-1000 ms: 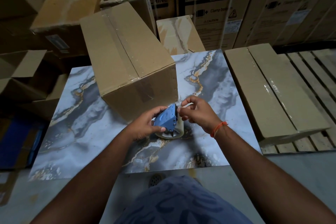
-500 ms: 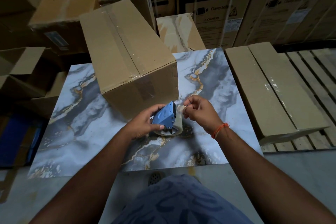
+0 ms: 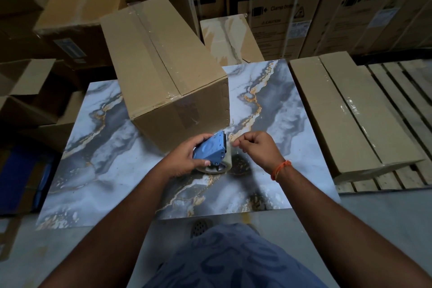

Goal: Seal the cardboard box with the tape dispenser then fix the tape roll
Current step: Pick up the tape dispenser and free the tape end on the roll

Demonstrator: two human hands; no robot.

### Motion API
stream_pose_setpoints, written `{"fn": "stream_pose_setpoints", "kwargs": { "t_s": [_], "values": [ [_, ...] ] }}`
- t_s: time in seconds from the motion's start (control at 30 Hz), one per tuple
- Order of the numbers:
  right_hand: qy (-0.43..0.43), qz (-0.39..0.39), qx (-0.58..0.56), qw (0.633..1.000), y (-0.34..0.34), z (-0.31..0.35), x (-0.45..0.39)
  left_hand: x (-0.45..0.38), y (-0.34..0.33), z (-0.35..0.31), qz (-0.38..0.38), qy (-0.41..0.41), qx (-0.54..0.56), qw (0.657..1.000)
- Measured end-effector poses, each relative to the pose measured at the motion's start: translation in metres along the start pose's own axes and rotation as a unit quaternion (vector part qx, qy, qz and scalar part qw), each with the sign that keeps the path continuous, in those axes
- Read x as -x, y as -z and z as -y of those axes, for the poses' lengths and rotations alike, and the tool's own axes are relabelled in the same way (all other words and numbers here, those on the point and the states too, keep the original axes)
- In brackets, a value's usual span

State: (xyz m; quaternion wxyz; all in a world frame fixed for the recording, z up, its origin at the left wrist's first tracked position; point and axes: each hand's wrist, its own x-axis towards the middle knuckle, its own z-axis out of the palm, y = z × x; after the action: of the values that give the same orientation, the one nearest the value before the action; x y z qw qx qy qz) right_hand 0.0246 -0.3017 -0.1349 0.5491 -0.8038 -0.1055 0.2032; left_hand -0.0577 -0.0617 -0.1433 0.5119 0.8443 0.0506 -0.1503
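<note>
A long cardboard box lies on the marble-patterned table, with clear tape along its top seam and down its near end. Just in front of that end, my left hand grips a blue tape dispenser holding a clear tape roll, whose lower edge rests on the table. My right hand is to the right of the dispenser, thumb and forefinger pinched on the loose end of the clear tape, a short way from the roll. An orange thread is tied around my right wrist.
A flat taped carton lies on a wooden pallet to the right. Washing-machine cartons stand stacked behind. More boxes crowd the back left, with open flaps at the left. A floor drain sits near my knees.
My right hand has moved slightly right, away from the dispenser, drawing the pinched tape end out. The left hand keeps the dispenser in almost the same place.
</note>
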Motion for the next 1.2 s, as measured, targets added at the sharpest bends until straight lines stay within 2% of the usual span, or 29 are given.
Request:
{"fn": "stream_pose_setpoints", "kwargs": {
  "t_s": [0.2,0.47,0.57,0.67,0.77,1.0,1.2],
  "values": [
    [0.013,0.003,0.077,0.997,-0.01,-0.015,0.003,0.001,-0.007,0.004,0.017,-0.037,-0.117,0.992],
    [0.001,-0.005,0.017,1.0,-0.013,-0.015,0.005,0.004,-0.026,0.017,0.007,-0.06,-0.114,0.992],
    [0.003,-0.011,0.008,1.0,-0.015,-0.012,0.008,0.006,-0.041,0.019,-0.056,-0.053,-0.122,0.99],
    [0.015,0.008,0.011,1.0,-0.02,-0.006,0.012,0.005,-0.05,0.015,-0.099,-0.093,-0.147,0.98],
    [0.025,0.008,0.018,1.0,-0.025,-0.002,0.012,0.0,-0.052,0.008,-0.095,-0.118,-0.176,0.973],
    [0.005,-0.004,-0.012,1.0,-0.017,-0.006,0.014,-0.005,-0.043,0.0,-0.059,-0.11,-0.243,0.962],
    [0.013,-0.042,-0.041,0.998,-0.013,-0.003,0.016,-0.003,-0.04,-0.007,-0.079,-0.1,-0.275,0.953]
  ]
}}
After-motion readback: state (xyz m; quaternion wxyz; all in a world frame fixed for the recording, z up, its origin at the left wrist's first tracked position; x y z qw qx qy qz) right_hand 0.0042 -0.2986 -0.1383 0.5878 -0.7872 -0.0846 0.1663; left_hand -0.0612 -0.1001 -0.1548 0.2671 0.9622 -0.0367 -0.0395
